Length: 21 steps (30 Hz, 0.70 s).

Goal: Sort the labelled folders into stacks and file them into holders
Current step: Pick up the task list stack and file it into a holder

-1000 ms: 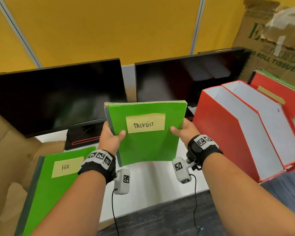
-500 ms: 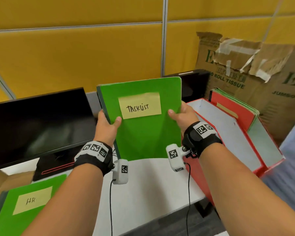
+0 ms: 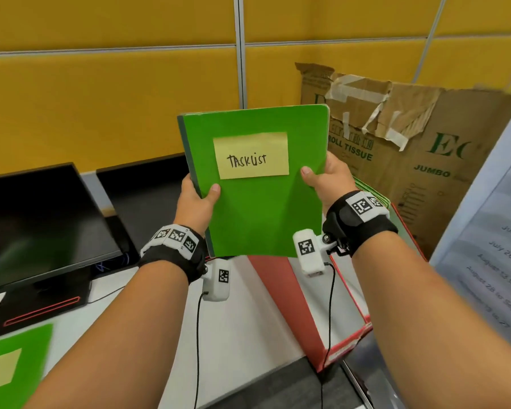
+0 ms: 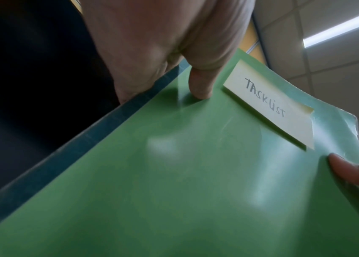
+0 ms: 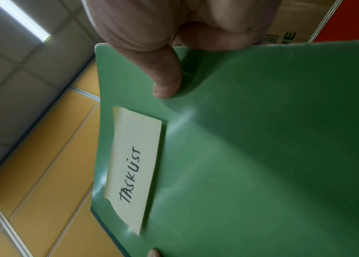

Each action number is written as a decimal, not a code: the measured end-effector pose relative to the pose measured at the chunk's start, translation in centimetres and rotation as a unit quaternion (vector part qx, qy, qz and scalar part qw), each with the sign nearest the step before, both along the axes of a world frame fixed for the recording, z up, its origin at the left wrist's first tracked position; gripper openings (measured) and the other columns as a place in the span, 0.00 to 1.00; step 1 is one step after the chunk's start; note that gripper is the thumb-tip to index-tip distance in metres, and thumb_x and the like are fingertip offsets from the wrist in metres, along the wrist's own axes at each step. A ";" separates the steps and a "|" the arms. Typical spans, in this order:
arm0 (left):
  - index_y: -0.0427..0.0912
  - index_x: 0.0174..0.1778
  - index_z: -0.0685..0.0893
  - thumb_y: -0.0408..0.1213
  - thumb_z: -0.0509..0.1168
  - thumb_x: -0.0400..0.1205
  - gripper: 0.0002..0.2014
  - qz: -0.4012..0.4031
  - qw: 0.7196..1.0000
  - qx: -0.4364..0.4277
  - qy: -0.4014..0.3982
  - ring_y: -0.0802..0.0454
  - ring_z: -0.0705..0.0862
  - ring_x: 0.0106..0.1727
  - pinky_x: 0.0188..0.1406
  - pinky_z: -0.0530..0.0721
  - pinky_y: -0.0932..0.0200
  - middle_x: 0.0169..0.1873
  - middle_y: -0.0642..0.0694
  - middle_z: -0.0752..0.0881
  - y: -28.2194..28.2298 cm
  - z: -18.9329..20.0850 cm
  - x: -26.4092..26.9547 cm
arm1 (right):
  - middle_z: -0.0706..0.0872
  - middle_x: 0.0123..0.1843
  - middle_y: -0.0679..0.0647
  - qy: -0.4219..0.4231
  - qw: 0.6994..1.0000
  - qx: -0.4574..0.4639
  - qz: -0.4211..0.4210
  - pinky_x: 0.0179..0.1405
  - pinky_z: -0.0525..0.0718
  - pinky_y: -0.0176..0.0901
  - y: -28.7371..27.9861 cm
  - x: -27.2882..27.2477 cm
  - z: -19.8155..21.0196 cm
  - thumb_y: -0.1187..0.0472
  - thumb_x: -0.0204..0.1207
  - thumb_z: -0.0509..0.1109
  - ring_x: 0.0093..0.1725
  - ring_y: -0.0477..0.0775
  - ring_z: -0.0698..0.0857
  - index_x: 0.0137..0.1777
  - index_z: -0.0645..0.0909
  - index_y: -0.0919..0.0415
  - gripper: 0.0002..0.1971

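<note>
I hold a green folder [image 3: 263, 214] upright in the air, its yellow note [image 3: 250, 155] reading TASKLIST. My left hand [image 3: 196, 199] grips its left spine edge, thumb on the cover. My right hand [image 3: 326, 180] grips its right edge the same way. The folder [image 4: 196, 173] fills the left wrist view under my left hand [image 4: 174, 52]. In the right wrist view the folder [image 5: 262, 139] sits under my right hand [image 5: 174, 43]. Below the folder stands a red file holder [image 3: 298, 305]. Another green folder [image 3: 15, 367] with a yellow note lies at the bottom left.
Two dark monitors [image 3: 39, 222] stand on the white desk [image 3: 248, 335] at the left. A torn cardboard box [image 3: 410, 137] stands behind the holders, where more green folders [image 3: 375, 193] peek out. A printed sheet [image 3: 490, 261] fills the right edge. Yellow partition panels back the desk.
Both hands have carried the TASKLIST folder up and to the right, from in front of the monitors to above the red holder. The view has swung right with it.
</note>
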State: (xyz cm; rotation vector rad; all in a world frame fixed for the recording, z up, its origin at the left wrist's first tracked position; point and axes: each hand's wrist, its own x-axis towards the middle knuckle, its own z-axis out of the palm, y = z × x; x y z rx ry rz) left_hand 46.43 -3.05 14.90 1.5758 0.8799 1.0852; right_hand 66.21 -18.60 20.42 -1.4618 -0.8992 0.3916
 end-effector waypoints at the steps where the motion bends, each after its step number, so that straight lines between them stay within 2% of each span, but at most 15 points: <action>1: 0.53 0.75 0.68 0.46 0.67 0.80 0.27 -0.002 1.000 0.001 0.007 0.52 0.82 0.65 0.68 0.79 0.41 0.64 0.56 0.82 -0.2 0.0 0.9 | 0.88 0.59 0.44 0.006 1.000 0.001 -0.006 0.66 0.79 0.60 -0.5 0.7 0.2 0.66 0.73 0.69 0.61 0.50 0.85 0.55 0.82 0.39 0.19; 4: 0.53 0.73 0.69 0.45 0.66 0.82 0.24 -0.009 1.000 0.005 0.022 0.51 0.81 0.65 0.69 0.79 0.42 0.64 0.55 0.82 -0.8 0.0 3.3 | 0.88 0.59 0.47 0.019 0.999 0.012 -0.027 0.65 0.80 0.61 -1.5 2.7 0.6 0.65 0.72 0.70 0.61 0.51 0.85 0.56 0.81 0.41 0.19; 7: 0.53 0.73 0.70 0.44 0.66 0.82 0.23 -0.027 0.999 -0.001 0.023 0.51 0.82 0.65 0.69 0.79 0.42 0.63 0.55 0.82 -1.4 0.2 5.3 | 0.88 0.59 0.47 0.011 0.998 0.027 -0.050 0.65 0.81 0.60 -2.2 4.1 1.4 0.61 0.67 0.69 0.60 0.51 0.86 0.53 0.82 0.37 0.18; 10: 0.50 0.74 0.70 0.42 0.65 0.83 0.23 -0.042 0.999 0.000 0.034 0.51 0.82 0.64 0.69 0.79 0.44 0.64 0.54 0.82 -1.6 0.0 7.0 | 0.88 0.59 0.47 -0.007 0.996 0.044 -0.081 0.64 0.81 0.61 -2.7 5.4 2.3 0.60 0.67 0.69 0.61 0.52 0.86 0.51 0.81 0.36 0.18; 14: 0.51 0.77 0.69 0.40 0.66 0.81 0.27 -0.110 0.993 -0.013 0.049 0.55 0.81 0.67 0.70 0.78 0.46 0.68 0.54 0.81 -1.5 -0.9 9.1 | 0.86 0.62 0.48 -0.022 0.992 0.050 -0.117 0.67 0.80 0.59 -3.2 6.9 2.7 0.61 0.70 0.68 0.63 0.51 0.84 0.62 0.79 0.45 0.21; 16: 0.47 0.80 0.65 0.36 0.65 0.82 0.30 -0.137 0.988 -0.029 0.062 0.53 0.75 0.73 0.76 0.72 0.47 0.75 0.49 0.75 -1.8 -1.6 9.9 | 0.86 0.61 0.48 -0.029 0.988 0.051 -0.140 0.65 0.81 0.58 -3.3 7.4 2.5 0.63 0.72 0.68 0.62 0.51 0.84 0.66 0.79 0.50 0.21; 19: 0.42 0.83 0.58 0.35 0.67 0.81 0.36 -0.130 0.979 -0.033 0.151 0.48 0.64 0.81 0.81 0.64 0.46 0.81 0.45 0.64 -2.6 -2.3 10.6 | 0.86 0.62 0.48 -0.047 0.980 0.050 -0.188 0.67 0.80 0.52 -3.4 7.8 2.2 0.66 0.76 0.67 0.62 0.49 0.84 0.68 0.78 0.54 0.20; 21: 0.41 0.83 0.59 0.33 0.68 0.80 0.37 -0.118 0.965 -0.028 0.235 0.46 0.64 0.81 0.80 0.64 0.52 0.81 0.43 0.64 -2.8 -3.2 11.2 | 0.86 0.60 0.46 -0.053 0.973 0.062 -0.218 0.66 0.80 0.44 -3.5 8.0 1.8 0.68 0.77 0.67 0.60 0.46 0.84 0.69 0.78 0.55 0.20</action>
